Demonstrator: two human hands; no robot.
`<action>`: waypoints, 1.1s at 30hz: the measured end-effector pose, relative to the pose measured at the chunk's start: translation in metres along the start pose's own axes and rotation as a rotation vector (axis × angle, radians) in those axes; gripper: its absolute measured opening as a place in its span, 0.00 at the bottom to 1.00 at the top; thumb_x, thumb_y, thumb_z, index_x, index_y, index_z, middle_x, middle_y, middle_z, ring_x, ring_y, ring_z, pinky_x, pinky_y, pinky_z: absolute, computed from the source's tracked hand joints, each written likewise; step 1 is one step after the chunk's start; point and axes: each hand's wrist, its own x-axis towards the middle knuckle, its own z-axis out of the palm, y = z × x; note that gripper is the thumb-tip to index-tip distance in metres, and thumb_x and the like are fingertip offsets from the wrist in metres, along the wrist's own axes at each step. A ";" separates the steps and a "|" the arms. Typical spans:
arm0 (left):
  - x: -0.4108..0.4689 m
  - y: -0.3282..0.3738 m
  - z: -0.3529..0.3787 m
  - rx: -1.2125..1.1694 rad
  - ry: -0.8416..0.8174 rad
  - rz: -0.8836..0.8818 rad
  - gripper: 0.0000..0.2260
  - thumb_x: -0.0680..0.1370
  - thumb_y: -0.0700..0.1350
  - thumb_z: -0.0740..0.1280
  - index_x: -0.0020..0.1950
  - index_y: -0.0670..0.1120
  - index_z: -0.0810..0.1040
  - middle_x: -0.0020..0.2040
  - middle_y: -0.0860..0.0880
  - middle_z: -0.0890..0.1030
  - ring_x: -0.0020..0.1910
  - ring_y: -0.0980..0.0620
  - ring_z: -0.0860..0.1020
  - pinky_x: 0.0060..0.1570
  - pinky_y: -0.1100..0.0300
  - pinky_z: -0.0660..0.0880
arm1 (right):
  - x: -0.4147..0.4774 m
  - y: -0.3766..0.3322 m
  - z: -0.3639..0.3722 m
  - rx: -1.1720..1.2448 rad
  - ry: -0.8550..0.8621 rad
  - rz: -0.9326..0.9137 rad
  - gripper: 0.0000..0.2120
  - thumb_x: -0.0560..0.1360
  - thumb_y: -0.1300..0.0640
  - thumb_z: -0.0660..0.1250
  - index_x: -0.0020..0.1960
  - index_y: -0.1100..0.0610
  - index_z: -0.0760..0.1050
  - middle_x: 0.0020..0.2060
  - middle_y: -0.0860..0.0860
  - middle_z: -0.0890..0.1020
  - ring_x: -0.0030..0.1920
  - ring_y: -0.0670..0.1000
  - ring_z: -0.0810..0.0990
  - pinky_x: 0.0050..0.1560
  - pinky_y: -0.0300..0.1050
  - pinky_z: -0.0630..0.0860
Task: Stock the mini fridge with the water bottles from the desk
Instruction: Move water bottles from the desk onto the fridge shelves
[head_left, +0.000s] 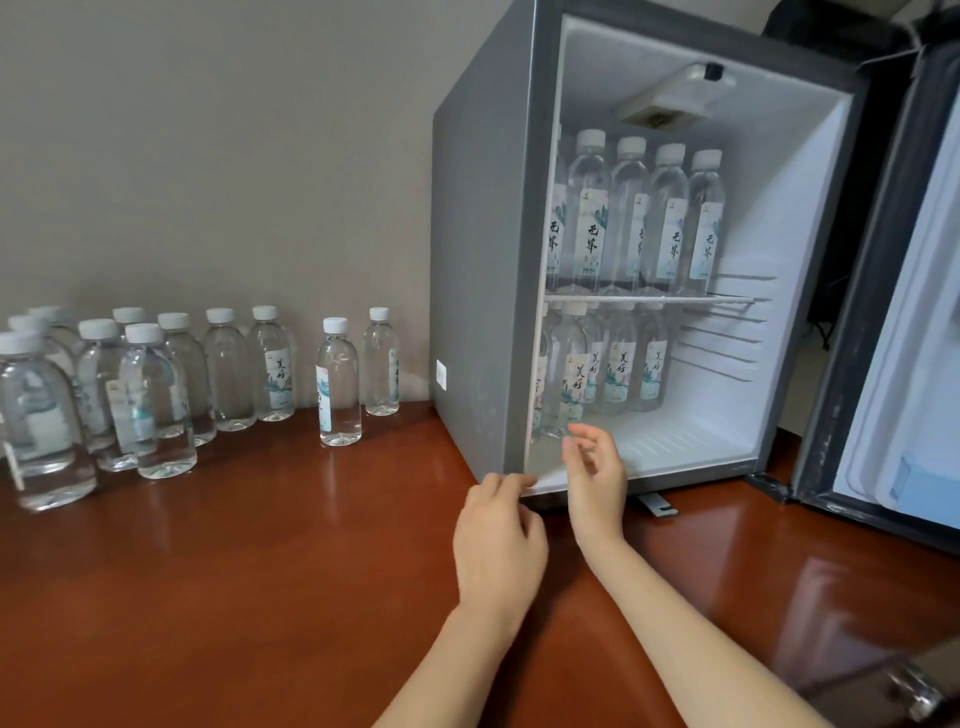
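While the mini fridge (488, 260) stands with its door (893, 312) swung wide, we reach toward its lower front edge. Our left hand (498, 535) lies palm down, fingers loosely bent, fingertips touching the bottom left corner of the opening and gripping nothing. Our right hand (595, 467) hovers just before the lower compartment, fingers relaxed and slightly curled, empty. Water bottles (592, 218) fill the wire shelf (727, 300) and the fridge floor; more stand on the counter (260, 545) at left.

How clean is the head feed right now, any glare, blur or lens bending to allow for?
Head view: wide-angle bending slants the fridge; reflections streak the glossy desk; nearest bottles, far left, look soft; labels inside the fridge are readable.
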 end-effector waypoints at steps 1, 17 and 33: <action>0.000 -0.005 -0.007 0.003 0.014 -0.034 0.15 0.73 0.37 0.63 0.56 0.49 0.80 0.50 0.53 0.79 0.50 0.50 0.76 0.48 0.59 0.73 | -0.006 -0.004 0.003 0.009 -0.040 -0.002 0.10 0.77 0.61 0.66 0.48 0.46 0.75 0.42 0.48 0.81 0.45 0.50 0.79 0.48 0.40 0.75; -0.016 -0.070 -0.106 0.087 0.086 -0.316 0.16 0.75 0.40 0.64 0.62 0.51 0.75 0.52 0.55 0.76 0.55 0.54 0.74 0.47 0.63 0.69 | -0.100 -0.061 0.058 -0.020 -0.338 -0.119 0.04 0.76 0.58 0.69 0.46 0.50 0.77 0.37 0.47 0.80 0.38 0.45 0.78 0.38 0.34 0.72; -0.018 -0.161 -0.211 0.213 0.257 -0.537 0.14 0.75 0.40 0.63 0.60 0.49 0.77 0.50 0.53 0.78 0.52 0.51 0.77 0.46 0.60 0.69 | -0.176 -0.095 0.192 0.078 -0.619 -0.049 0.02 0.76 0.55 0.68 0.44 0.51 0.77 0.38 0.44 0.80 0.39 0.43 0.77 0.40 0.37 0.74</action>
